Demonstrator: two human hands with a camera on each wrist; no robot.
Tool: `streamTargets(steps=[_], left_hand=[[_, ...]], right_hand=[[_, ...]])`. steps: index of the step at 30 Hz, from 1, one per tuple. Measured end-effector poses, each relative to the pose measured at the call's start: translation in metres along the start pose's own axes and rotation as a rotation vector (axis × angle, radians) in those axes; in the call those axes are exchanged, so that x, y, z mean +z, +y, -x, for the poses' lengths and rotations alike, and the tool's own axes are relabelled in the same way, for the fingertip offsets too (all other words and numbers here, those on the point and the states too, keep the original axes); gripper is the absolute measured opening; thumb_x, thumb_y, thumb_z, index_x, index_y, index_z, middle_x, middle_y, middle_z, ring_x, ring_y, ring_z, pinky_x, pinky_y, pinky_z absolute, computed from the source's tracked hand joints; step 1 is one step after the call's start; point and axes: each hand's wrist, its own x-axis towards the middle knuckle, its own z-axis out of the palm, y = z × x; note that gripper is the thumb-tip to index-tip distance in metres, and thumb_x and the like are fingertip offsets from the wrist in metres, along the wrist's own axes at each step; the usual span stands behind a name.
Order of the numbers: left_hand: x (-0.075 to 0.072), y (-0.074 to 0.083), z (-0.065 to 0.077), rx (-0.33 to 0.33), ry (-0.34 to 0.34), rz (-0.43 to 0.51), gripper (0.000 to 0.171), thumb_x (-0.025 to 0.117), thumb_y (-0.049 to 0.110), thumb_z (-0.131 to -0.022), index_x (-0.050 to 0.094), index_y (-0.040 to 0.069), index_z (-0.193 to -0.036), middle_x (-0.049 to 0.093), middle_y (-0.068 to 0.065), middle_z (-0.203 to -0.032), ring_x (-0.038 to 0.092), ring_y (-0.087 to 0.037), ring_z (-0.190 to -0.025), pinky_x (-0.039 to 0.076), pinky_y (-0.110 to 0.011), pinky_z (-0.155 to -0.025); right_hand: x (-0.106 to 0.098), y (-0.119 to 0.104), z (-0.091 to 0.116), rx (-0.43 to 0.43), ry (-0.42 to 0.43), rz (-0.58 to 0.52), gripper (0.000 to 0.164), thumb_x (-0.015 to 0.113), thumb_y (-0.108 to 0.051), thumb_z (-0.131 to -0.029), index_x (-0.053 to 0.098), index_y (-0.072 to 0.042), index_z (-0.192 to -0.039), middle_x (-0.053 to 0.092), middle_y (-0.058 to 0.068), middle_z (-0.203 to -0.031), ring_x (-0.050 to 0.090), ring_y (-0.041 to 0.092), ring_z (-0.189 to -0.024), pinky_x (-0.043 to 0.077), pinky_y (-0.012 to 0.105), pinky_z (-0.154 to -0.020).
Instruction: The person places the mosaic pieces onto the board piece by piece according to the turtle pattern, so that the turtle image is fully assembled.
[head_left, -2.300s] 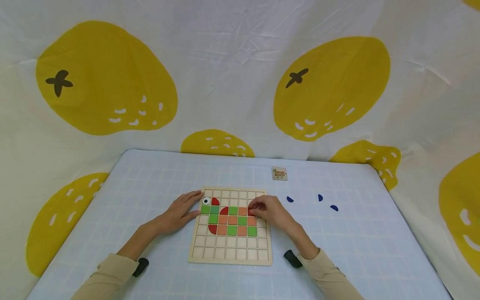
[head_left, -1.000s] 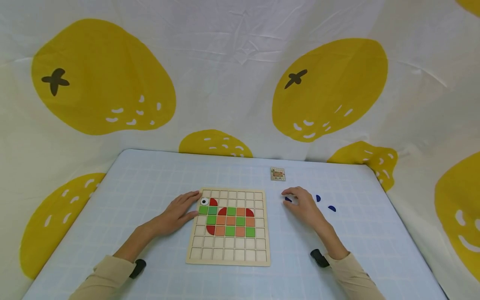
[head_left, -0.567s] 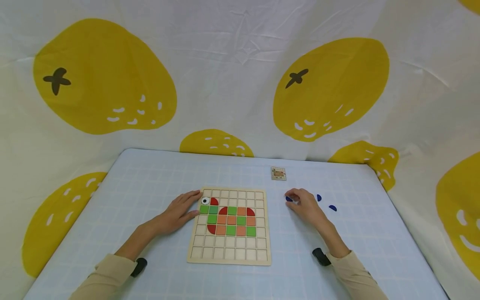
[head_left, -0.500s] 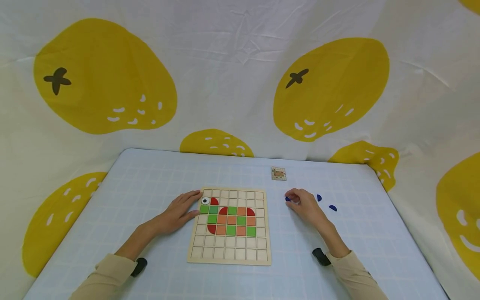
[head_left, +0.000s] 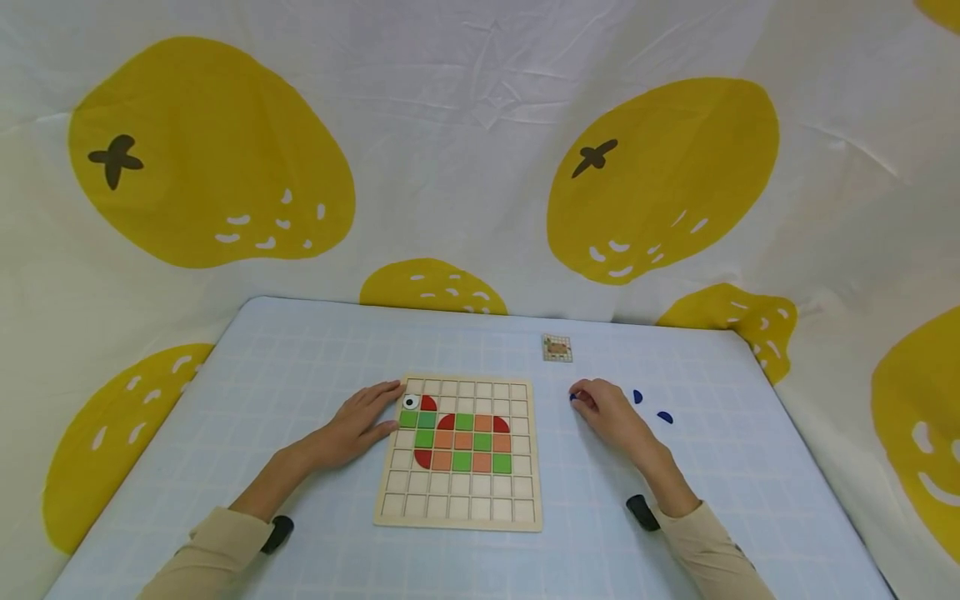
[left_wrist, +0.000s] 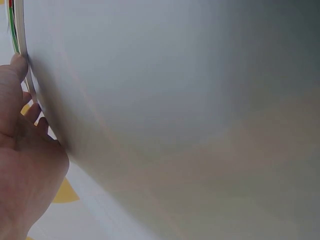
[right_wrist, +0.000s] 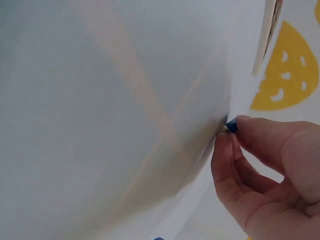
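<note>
A square wooden grid board [head_left: 457, 502] lies in the middle of the table, with red, green and orange tiles and a round eye piece [head_left: 411, 402] set in its cells. My left hand [head_left: 348, 431] rests beside it, straight fingers touching its left edge. To the board's right, my right hand [head_left: 609, 417] pinches a small dark blue half-round piece [right_wrist: 232, 125] between thumb and fingers, down at the tabletop. In the head view most of that piece is hidden by the fingertips. Two more blue half-round pieces, one [head_left: 637, 397] close by and another [head_left: 665, 417] farther right, lie loose.
A small picture card [head_left: 557, 347] lies behind the board toward the back edge of the light blue table [head_left: 315, 333]. A white curtain with yellow fruit shapes [head_left: 663, 179] hangs behind. Black wrist bands [head_left: 642, 512] sit at both sleeves.
My right hand has left a red quarter piece in the board's grid and moved right. Its fingers have closed on the nearest blue half-round piece. The left hand has stayed at the board's edge.
</note>
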Motion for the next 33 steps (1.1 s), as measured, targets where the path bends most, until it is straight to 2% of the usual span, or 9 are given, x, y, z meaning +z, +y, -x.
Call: streamTargets(steps=[5, 12, 16, 23, 33], left_hand=[[0.0, 0.0, 0.001, -0.012, 0.0, 0.005, 0.063, 0.058, 0.028, -0.107, 0.033, 0.005, -0.16, 0.029, -0.016, -0.165, 0.024, -0.041, -0.151, 0.021, -0.066, -0.118], [0.0, 0.001, 0.001, -0.016, -0.002, 0.001, 0.063, 0.058, 0.028, -0.107, 0.033, 0.005, -0.16, 0.029, -0.016, -0.165, 0.023, -0.042, -0.151, 0.021, -0.066, -0.119], [0.0, 0.001, 0.001, -0.015, -0.004, 0.003, 0.063, 0.058, 0.027, -0.107, 0.033, 0.004, -0.16, 0.029, -0.017, -0.165, 0.023, -0.042, -0.151, 0.02, -0.066, -0.119], [0.0, 0.0, 0.002, -0.009, 0.0, 0.003, 0.063, 0.058, 0.028, -0.107, 0.032, 0.005, -0.16, 0.029, -0.017, -0.165, 0.023, -0.042, -0.151, 0.02, -0.066, -0.119], [-0.001, 0.002, 0.001, -0.009, 0.0, 0.002, 0.063, 0.057, 0.028, -0.107, 0.032, 0.006, -0.161, 0.029, -0.016, -0.166, 0.023, -0.041, -0.152, 0.02, -0.065, -0.119]], right_hand=[[0.002, -0.001, 0.0, -0.045, 0.002, 0.071, 0.016, 0.068, 0.001, -0.097, 0.071, 0.003, -0.113, 0.064, 0.009, -0.093, 0.055, 0.021, -0.082, 0.055, 0.037, -0.078], [0.003, -0.001, -0.001, -0.08, 0.016, 0.112, 0.014, 0.065, 0.006, -0.097, 0.07, 0.005, -0.11, 0.066, 0.012, -0.094, 0.061, 0.023, -0.083, 0.058, 0.042, -0.082], [0.003, -0.001, -0.001, -0.075, 0.023, 0.112, 0.012, 0.068, 0.006, -0.095, 0.07, 0.004, -0.106, 0.067, 0.011, -0.093, 0.06, 0.022, -0.082, 0.058, 0.041, -0.08], [0.004, 0.001, 0.002, -0.02, 0.015, -0.018, 0.009, 0.072, 0.002, -0.093, 0.07, 0.0, -0.101, 0.066, 0.005, -0.088, 0.057, 0.017, -0.078, 0.054, 0.033, -0.073], [0.004, -0.005, 0.01, -0.027, 0.035, -0.136, 0.01, 0.074, -0.001, -0.093, 0.071, -0.003, -0.102, 0.069, 0.003, -0.093, 0.062, 0.016, -0.083, 0.057, 0.033, -0.078]])
